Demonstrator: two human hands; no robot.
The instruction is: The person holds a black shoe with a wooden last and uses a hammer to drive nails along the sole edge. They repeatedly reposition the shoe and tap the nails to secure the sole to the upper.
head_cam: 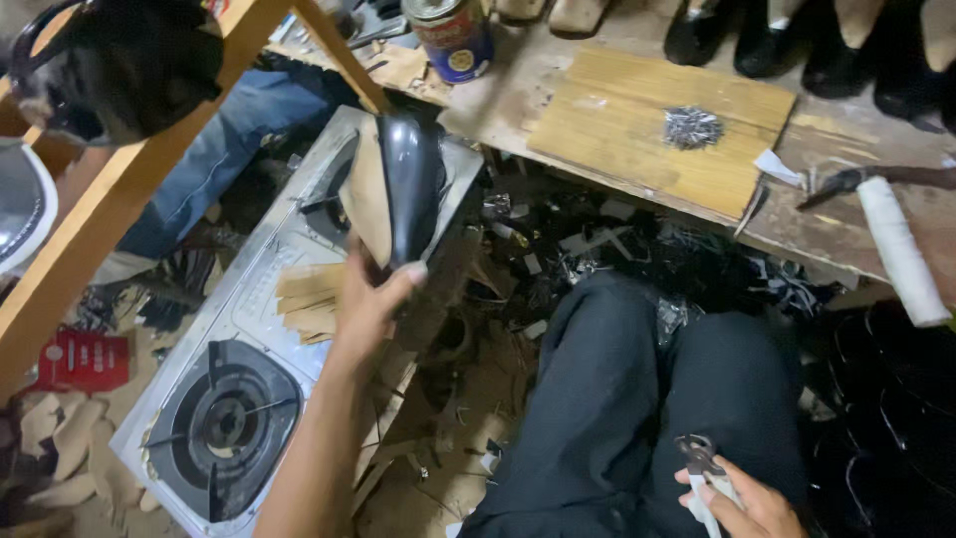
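My left hand [370, 299] grips a black shoe [403, 189] with its tan sole side turned left, holding it over the far burner of a silver two-burner gas stove [234, 329] on the floor. My right hand [742, 503] rests at my right knee near the bottom edge, closed on a pair of metal pincers [700, 460]. My legs in dark trousers [637, 399] fill the lower middle.
A low wooden workbench [637, 130] carries a pile of small nails [692, 127], a tin can [450, 35], a white-handled tool [901, 249]. Tan insole pieces [309, 299] lie on the stove. Black shoes [797, 35] line the back. Another person's jeans-clad leg [214, 149] is at left. Scraps litter the floor.
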